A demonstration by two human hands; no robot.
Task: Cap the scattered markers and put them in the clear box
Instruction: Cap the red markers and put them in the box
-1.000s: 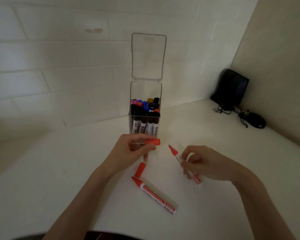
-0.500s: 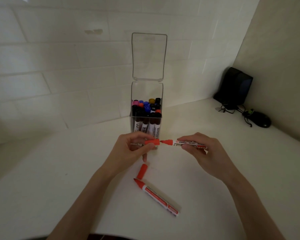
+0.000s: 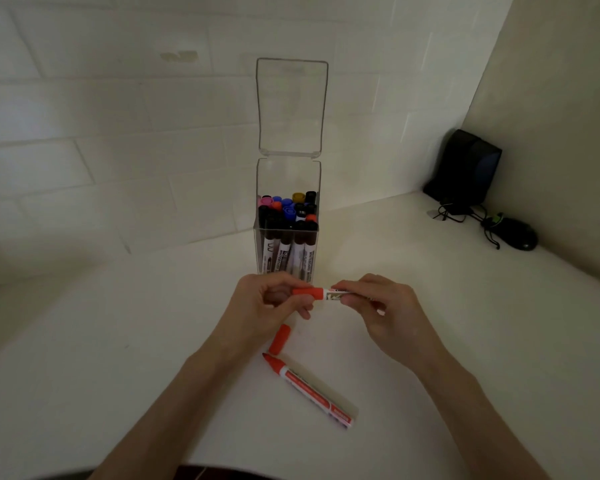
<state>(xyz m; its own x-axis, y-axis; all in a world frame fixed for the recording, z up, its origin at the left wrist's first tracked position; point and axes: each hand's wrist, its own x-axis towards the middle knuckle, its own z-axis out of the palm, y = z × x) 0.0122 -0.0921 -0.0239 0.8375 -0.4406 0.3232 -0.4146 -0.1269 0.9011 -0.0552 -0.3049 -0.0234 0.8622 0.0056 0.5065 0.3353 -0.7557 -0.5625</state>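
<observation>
- Head view: the left hand point(image 3: 267, 306) pinches a red cap point(image 3: 307, 292) between thumb and curled fingers; the cap sits on the tip end of a red marker point(image 3: 333, 294).
- The right hand point(image 3: 388, 313) grips that marker's white barrel, thumb below and fingers curled over the top. The marker lies level between both hands, above the worktop point(image 3: 118, 341) near its middle.
- Just behind the hands, towards the worktop's back edge, stands the clear box point(image 3: 288, 174). Its hinged lid point(image 3: 291, 105) is open and stands upright.
- Inside the box, capped markers point(image 3: 286, 216) stand on end, with black, blue, pink, yellow and orange caps.
- A loose red cap point(image 3: 280, 339) lies on the worktop just below the left hand.
- Close to its near end lies an uncapped red marker point(image 3: 309, 389), its tip pointing at the loose cap and its barrel angled towards the near right edge. Whether tip and cap touch I cannot tell.
- In the far right corner of the worktop stands a black speaker point(image 3: 465, 168), with a black mouse point(image 3: 515, 233) and tangled cable beside it.
</observation>
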